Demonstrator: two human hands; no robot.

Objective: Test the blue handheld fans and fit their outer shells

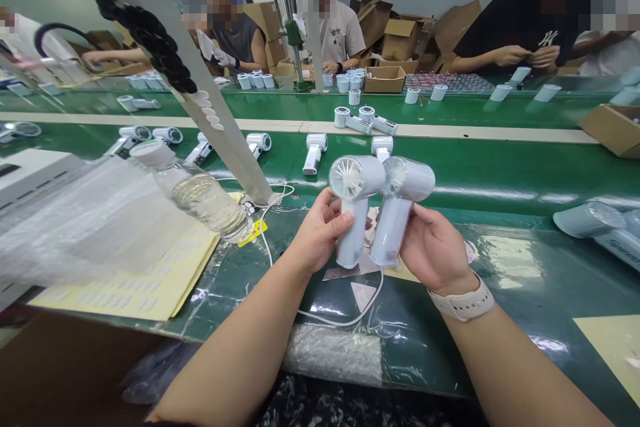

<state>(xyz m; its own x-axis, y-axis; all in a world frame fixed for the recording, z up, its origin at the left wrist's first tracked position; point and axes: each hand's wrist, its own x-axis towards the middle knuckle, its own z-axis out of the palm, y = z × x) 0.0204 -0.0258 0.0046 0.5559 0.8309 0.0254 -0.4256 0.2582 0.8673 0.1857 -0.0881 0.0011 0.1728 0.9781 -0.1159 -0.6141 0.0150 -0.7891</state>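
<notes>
My left hand is wrapped round the handle of a pale blue hand-held fan whose white blades face me. My right hand grips the handle of a second pale blue fan, held upright beside the first, their heads almost touching. A white watch strap sits on my right wrist. A white cable curls on the green mat under my hands.
A clear water bottle lies tilted at left over yellow label sheets and bubble wrap. Several fans ride the green conveyor. More fans lie at right. Other people work across the belt among cardboard boxes.
</notes>
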